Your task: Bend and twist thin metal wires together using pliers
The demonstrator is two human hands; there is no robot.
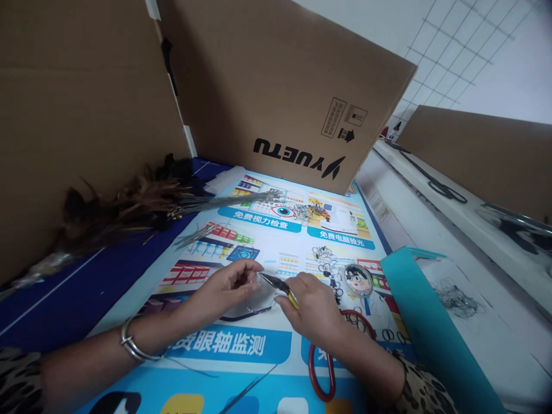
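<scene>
Near the middle of the printed sheet, my left hand [235, 283] pinches a thin wire [259, 310], of which only faint, fine lines show below the fingers. My right hand [313, 305] is wrapped round a pair of needle-nose pliers [276, 282] with yellow grips. The dark jaws of the pliers point left and reach the left fingertips; whether they grip the wire I cannot tell. Under my right forearm lie red-handled scissors [322, 379], partly hidden. Loose wires [248, 391] lie on the sheet in front of me.
Beyond my right hand are a round tin [358, 280] with a cartoon face and small dark loops [328, 261]. A teal box [431, 310] stands right, beside tangled wire [459, 299]. Left are feathers [125, 201] and a wire bundle [228, 200]. Cardboard [280, 86] walls the back.
</scene>
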